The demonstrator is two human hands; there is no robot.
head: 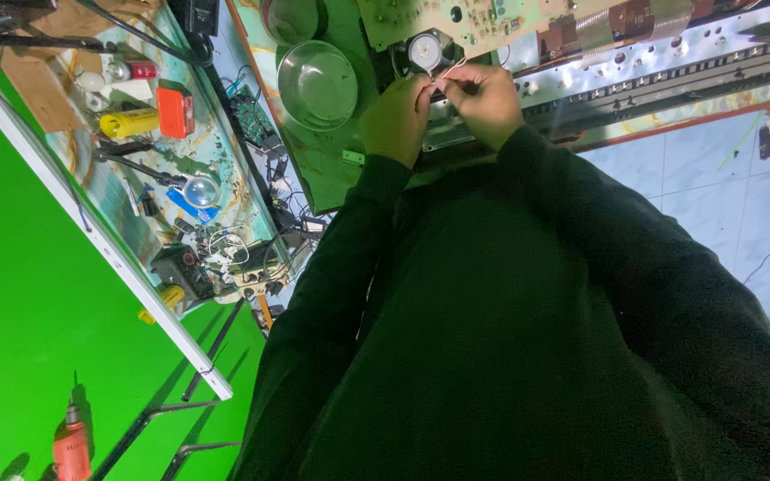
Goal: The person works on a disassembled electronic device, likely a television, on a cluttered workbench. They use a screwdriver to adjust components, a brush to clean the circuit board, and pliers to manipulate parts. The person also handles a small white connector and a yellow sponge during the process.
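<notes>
Two hands meet at the top of the view, and much of what they do is hidden from you. Your dark sleeves and torso fill the lower middle of the frame and cover the near edge of the green bench [331, 169]. Your left hand [396, 120] shows only its back, so its fingertips are out of sight; they curl inward, but whether they pinch anything cannot be told. Your right hand [485, 102] is bent over too, thumb and forefinger drawn together on a thin white wire [449, 69], though the wire is fine and blurred and its ends cannot be followed.

That wire runs between the two hands, just below a small round speaker [424, 51] with a pale centre. The speaker sits just above the knuckles of both hands, near them; contact is unclear. Beyond it lies a tan circuit board [456, 20], cut off by the top edge. A long metal chassis strip [670, 58] stretches right from the hands. Left of your left hand stands a steel bowl [316, 85], apart from it. Further left a cluttered shelf holds an orange box [176, 111] and a yellow tool [129, 122].
</notes>
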